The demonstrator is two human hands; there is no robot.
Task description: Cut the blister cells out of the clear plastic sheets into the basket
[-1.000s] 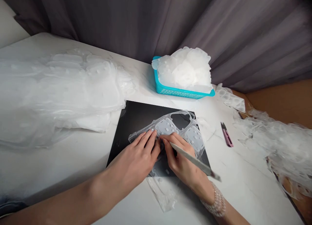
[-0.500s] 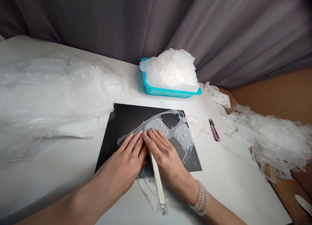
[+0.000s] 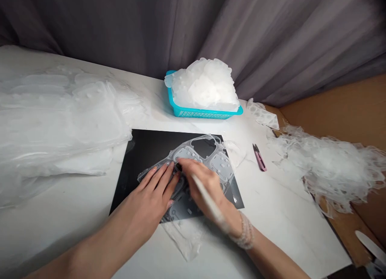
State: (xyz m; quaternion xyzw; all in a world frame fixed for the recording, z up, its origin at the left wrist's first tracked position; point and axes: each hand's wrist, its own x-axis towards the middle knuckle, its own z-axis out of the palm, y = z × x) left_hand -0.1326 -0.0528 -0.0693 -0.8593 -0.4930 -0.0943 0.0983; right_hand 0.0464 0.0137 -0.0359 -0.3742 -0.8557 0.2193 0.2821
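A clear moulded silicone sheet (image 3: 211, 158) with several raised pads lies on a black cutting mat (image 3: 144, 150). My left hand (image 3: 153, 190) lies flat on the sheet's left part, fingers stretched out and pressing it down. Beside it, my right hand (image 3: 205, 182) is closed round a slim white craft knife (image 3: 208, 200), its tip at the sheet next to my left fingertips. The knife handle runs back over my wrist, which wears a bead bracelet.
A teal basket (image 3: 205, 112) heaped with white cut pieces stands behind the mat. A big pile of clear sheets (image 3: 60, 114) fills the left. Pink snips (image 3: 259, 157) lie right of the mat, with tangled trimmings (image 3: 328, 166) beyond. A white table (image 3: 280, 214) and grey curtain.
My right hand went from lying flat with the knife under it to gripping the knife with its tip on the sheet. The view has shifted slightly to the right.
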